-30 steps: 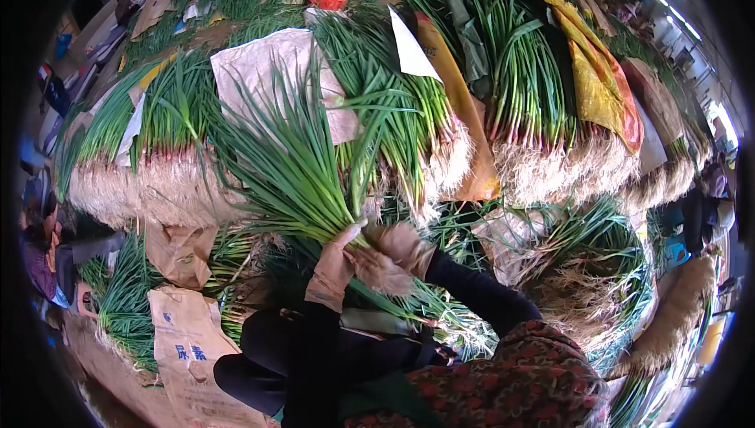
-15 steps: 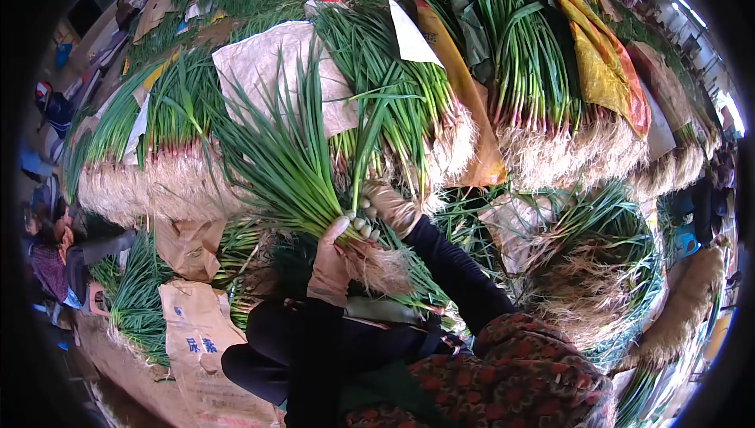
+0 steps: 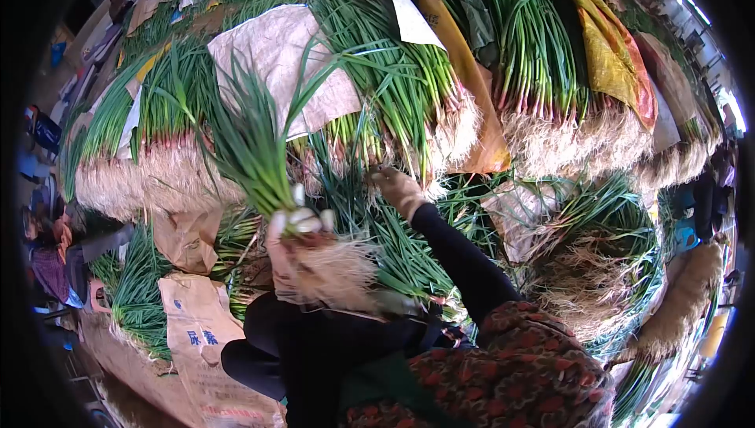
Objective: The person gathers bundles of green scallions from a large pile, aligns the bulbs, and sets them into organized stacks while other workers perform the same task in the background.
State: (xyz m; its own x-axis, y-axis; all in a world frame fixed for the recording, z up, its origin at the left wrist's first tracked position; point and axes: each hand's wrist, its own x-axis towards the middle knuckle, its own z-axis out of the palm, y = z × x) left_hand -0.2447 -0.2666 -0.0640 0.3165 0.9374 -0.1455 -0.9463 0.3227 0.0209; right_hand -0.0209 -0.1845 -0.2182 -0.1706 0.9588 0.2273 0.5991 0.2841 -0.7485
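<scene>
A thick bunch of green garlic [image 3: 263,165] is in my gloved left hand [image 3: 287,235], leaves up and slanting to the left. The fingers wrap around its stems just above the roots, and the pale root mass [image 3: 326,271] is blurred, spreading to the right over my lap. My right hand [image 3: 397,191], also gloved, is away from the bunch at the front edge of the stacked green garlic [image 3: 409,125]. Its fingers are bent together by the stems; whatever they hold is too small to make out.
Behind lie rows of green garlic, partly covered by a pale sack [image 3: 271,58] and a yellow-orange sack [image 3: 621,66]. A heap of loose plants [image 3: 598,279] is at right. A printed brown sack [image 3: 200,349] lies at lower left. People sit at the far left.
My left hand has drawn the bunch left and turned it more upright, its roots swinging. My right hand has come off the bunch and moved slightly up toward the stack.
</scene>
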